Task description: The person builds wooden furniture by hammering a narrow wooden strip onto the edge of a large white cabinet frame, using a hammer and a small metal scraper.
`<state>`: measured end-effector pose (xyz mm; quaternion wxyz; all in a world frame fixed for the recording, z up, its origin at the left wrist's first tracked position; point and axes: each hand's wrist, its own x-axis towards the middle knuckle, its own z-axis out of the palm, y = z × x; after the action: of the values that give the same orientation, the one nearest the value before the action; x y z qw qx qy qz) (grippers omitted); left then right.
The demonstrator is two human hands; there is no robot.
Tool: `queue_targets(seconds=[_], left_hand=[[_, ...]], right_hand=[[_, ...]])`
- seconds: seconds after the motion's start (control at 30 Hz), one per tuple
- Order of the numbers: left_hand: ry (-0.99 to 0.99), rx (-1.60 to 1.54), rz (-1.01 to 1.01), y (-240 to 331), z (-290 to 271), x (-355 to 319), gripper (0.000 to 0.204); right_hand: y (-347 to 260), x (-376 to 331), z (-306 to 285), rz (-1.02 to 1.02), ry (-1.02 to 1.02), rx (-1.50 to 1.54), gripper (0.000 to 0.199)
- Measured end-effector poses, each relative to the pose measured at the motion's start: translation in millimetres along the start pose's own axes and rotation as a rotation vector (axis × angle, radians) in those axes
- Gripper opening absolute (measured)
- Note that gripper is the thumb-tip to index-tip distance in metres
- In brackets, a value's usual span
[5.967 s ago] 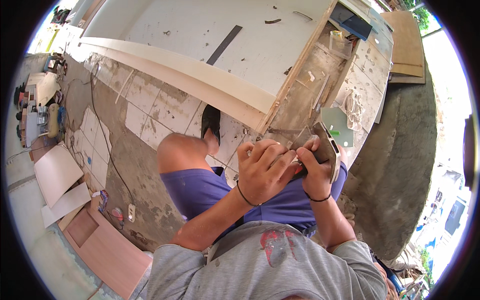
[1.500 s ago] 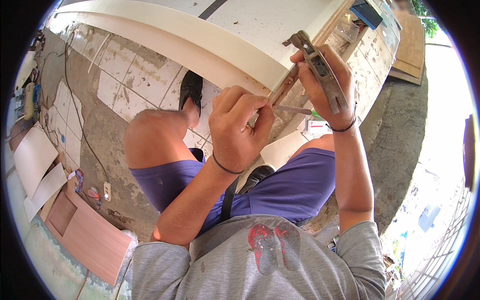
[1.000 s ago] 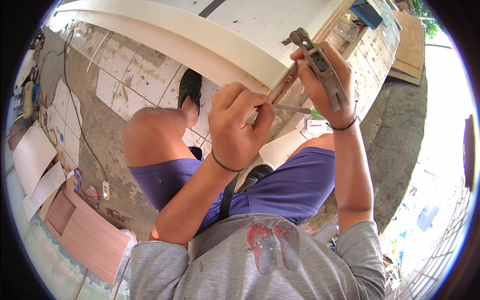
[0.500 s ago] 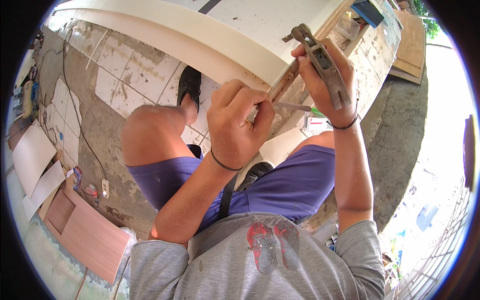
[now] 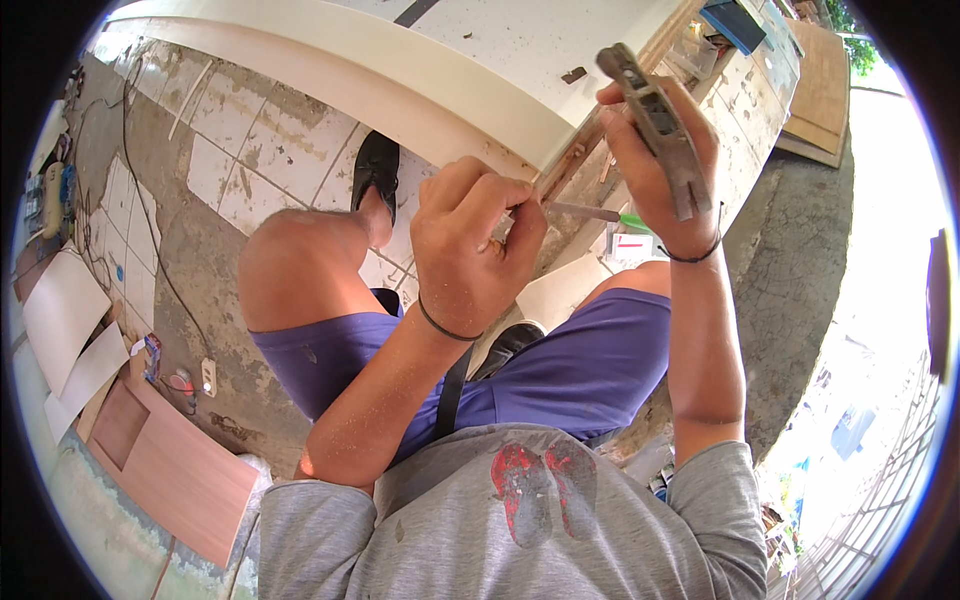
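My right hand (image 5: 655, 160) is closed around a claw hammer (image 5: 658, 130), raised above the corner of a white panel (image 5: 520, 60). The hammer's metal head lies across the hand, claw toward the wrist; most of the handle is hidden. To its left, my left hand (image 5: 475, 245) is closed in a pinch at the panel's wooden edge (image 5: 570, 160). What the fingertips hold, if anything, is too small or hidden to make out. Beside those fingertips is a thin tool with a green handle (image 5: 630, 220); how it is supported cannot be told.
A long cream-coloured board (image 5: 380, 75) runs along the panel's near side. A blue object (image 5: 735, 25) and plywood sheets (image 5: 815, 95) are at the upper right. On the left, a power cable (image 5: 165, 230) crosses the worn floor near a reddish wood panel (image 5: 180, 470).
The hammer and my right hand have shifted slightly to the right, so a dark scrap on the panel now shows apart from the hammer. My left hand stays nearly in place.
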<state>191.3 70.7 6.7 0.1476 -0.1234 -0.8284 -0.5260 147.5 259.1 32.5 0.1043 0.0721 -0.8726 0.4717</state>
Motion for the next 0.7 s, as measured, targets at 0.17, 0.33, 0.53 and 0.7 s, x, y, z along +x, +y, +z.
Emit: queue_targets(seconds=[0.17, 0.33, 0.53, 0.7], left_hand=[[-0.008, 0.03, 0.075, -1.4, -0.7, 1.5, 0.012], [0.003, 0.045, 0.093, -0.5, -0.8, 3.6, 0.014], [-0.014, 0.042, 0.111, -1.1, -4.2, 3.5, 0.016], [-0.015, 0.006, 0.053, -1.6, -1.0, 0.4, 0.021]], right_hand=[[-17.0, -9.0, -13.5, 0.22, 0.088, 0.118, 0.008], [-23.8, -33.4, -31.6, 0.47, 0.092, 0.43, 0.015], [-28.0, -80.0, -29.5, 0.838, 0.057, 0.847, 0.039], [-25.7, -115.8, -25.0, 1.11, -0.06, 0.992, 0.053]])
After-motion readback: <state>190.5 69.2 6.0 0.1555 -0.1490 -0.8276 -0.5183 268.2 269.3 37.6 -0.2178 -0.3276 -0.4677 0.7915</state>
